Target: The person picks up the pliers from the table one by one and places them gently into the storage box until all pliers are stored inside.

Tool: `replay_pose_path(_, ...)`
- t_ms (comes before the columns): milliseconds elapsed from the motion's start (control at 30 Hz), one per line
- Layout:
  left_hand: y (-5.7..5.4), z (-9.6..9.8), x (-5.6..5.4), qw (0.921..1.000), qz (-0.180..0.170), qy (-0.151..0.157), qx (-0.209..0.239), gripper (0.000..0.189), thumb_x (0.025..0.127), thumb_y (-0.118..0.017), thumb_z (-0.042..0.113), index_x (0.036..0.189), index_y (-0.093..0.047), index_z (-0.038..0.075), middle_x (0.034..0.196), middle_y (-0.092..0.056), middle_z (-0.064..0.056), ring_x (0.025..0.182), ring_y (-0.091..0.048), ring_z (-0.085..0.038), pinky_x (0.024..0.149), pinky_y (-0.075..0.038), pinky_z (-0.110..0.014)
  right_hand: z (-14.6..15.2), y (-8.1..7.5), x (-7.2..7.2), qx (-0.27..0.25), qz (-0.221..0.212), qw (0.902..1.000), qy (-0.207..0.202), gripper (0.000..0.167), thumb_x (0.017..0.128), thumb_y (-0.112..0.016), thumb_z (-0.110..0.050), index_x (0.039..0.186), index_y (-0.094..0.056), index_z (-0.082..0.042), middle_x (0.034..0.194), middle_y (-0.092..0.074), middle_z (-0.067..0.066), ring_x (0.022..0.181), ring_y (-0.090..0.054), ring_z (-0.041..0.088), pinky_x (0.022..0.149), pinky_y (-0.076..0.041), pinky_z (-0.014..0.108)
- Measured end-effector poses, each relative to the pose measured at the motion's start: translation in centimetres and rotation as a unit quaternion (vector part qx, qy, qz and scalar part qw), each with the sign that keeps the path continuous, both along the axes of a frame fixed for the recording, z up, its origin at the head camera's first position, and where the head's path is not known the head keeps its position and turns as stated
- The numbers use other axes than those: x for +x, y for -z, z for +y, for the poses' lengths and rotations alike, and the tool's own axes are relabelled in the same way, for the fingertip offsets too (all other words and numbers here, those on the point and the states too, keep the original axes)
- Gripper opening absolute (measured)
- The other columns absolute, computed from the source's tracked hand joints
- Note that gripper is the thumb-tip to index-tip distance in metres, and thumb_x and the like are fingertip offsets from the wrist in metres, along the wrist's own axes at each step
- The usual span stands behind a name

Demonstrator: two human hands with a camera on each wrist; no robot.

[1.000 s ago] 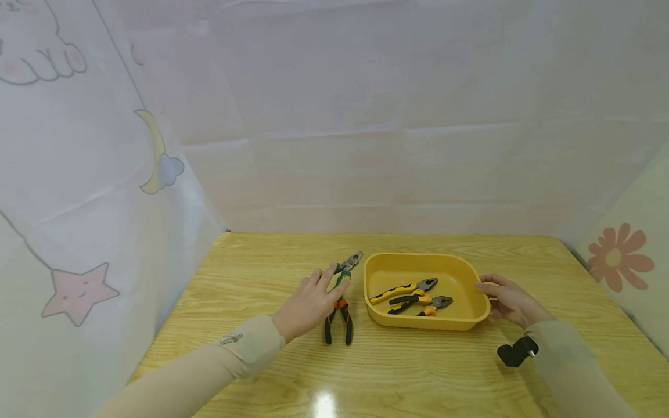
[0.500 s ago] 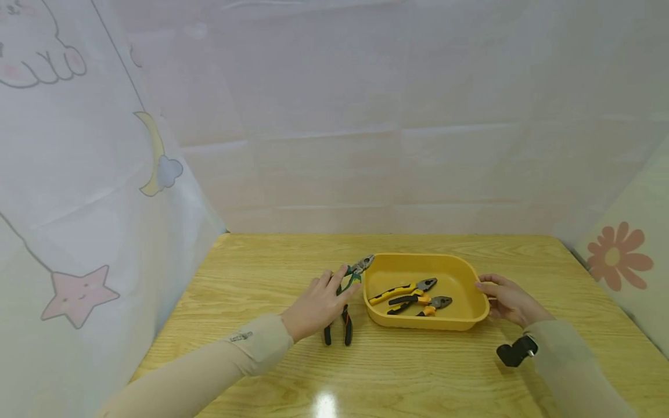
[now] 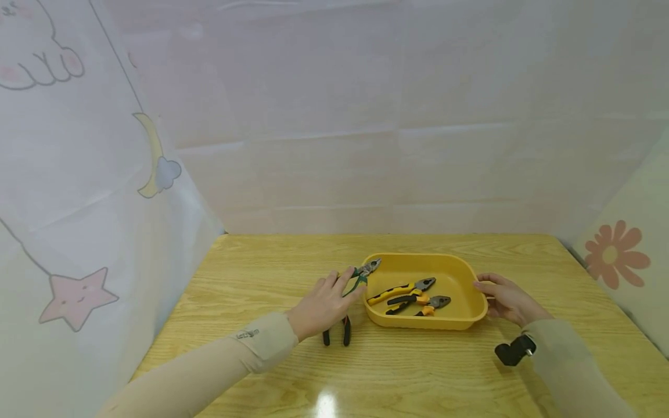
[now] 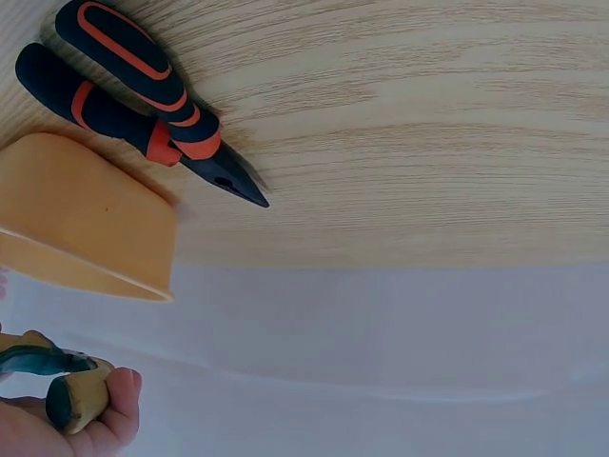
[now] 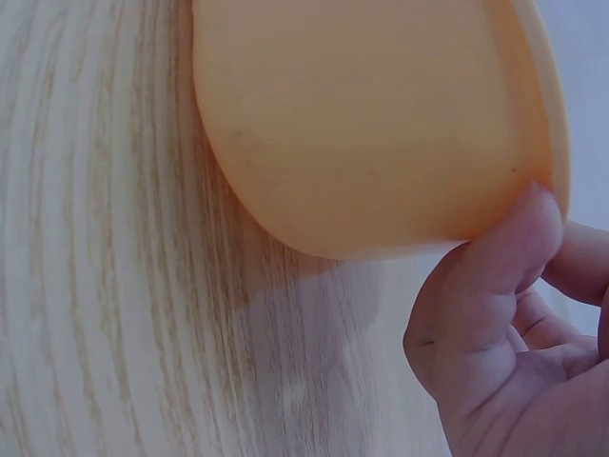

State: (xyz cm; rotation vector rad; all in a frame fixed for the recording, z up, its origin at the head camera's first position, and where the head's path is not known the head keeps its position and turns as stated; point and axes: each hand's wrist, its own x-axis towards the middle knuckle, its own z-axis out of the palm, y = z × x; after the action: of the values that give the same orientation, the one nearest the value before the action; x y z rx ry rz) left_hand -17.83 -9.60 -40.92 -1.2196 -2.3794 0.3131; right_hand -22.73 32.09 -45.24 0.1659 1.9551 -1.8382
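Left hand [image 3: 323, 305] aloft; right hand [image 3: 511, 301] pinching

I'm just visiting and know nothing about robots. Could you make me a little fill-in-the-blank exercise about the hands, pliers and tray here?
1. While the left hand holds the green-handled pliers, the tray is gripped by the ____ hand.
2. Lying inside the tray are ____ pairs of yellow-and-black pliers.
3. The black-and-orange pliers lie on the wooden ____ beside the tray.

Missing words: right; two; table.
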Motion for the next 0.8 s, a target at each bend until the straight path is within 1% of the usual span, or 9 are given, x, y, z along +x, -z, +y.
replay_pose_path(200,-0.2,0.6,-0.1,0.9999,-0.012,0.005,-0.001,0.061,0.086,-0.076,0.024,0.141,-0.05,0.014,0.141,-0.044,-0.027,0.108,-0.057,-0.038,0.079,-0.055,-0.04,-0.1,-0.1,0.0,0.003,0.001,1.0,0.005,0.029,0.101,-0.054,-0.023,0.122,-0.044,-0.006,0.09,-0.061,0.006,0.07,-0.062,0.016,0.055,-0.05,0.026)
replay_pose_path(400,-0.3,1.2,-0.5,0.9997,-0.014,0.007,-0.019,0.054,0.094,-0.067,0.02,0.143,-0.047,0.014,0.143,-0.041,-0.027,0.11,-0.056,-0.037,0.08,-0.055,-0.039,-0.1,-0.2,0.1,0.012,0.002,0.9999,0.007,0.03,0.102,-0.052,-0.022,0.124,-0.042,-0.004,0.09,-0.06,0.005,0.07,-0.062,0.016,0.055,-0.05,0.026)
replay_pose_path(500,-0.4,1.5,-0.7,0.9995,-0.021,0.011,-0.019,0.052,0.096,-0.064,0.018,0.144,-0.046,0.014,0.144,-0.04,-0.027,0.112,-0.055,-0.038,0.081,-0.054,-0.04,0.0,-0.1,0.1,0.01,0.0,0.9999,0.007,0.029,0.102,-0.052,-0.022,0.123,-0.043,-0.004,0.09,-0.06,0.005,0.07,-0.062,0.016,0.055,-0.05,0.026)
replay_pose_path(633,-0.5,1.8,-1.1,0.9993,-0.028,0.02,-0.013,0.051,0.097,-0.062,0.019,0.145,-0.045,0.015,0.144,-0.04,-0.027,0.113,-0.055,-0.038,0.082,-0.054,-0.04,-0.1,0.0,0.0,0.005,-0.002,1.0,0.007,0.027,0.102,-0.053,-0.022,0.121,-0.044,-0.006,0.089,-0.06,0.005,0.068,-0.061,0.015,0.053,-0.049,0.025)
replay_pose_path(800,-0.3,2.2,-1.5,0.9993,-0.02,0.027,-0.016,0.052,0.096,-0.063,0.022,0.144,-0.045,0.016,0.143,-0.041,-0.027,0.111,-0.055,-0.036,0.081,-0.054,-0.04,-0.1,0.1,0.0,0.002,0.002,1.0,0.007,0.026,0.102,-0.053,-0.022,0.121,-0.044,-0.006,0.088,-0.06,0.005,0.066,-0.061,0.015,0.053,-0.049,0.025)
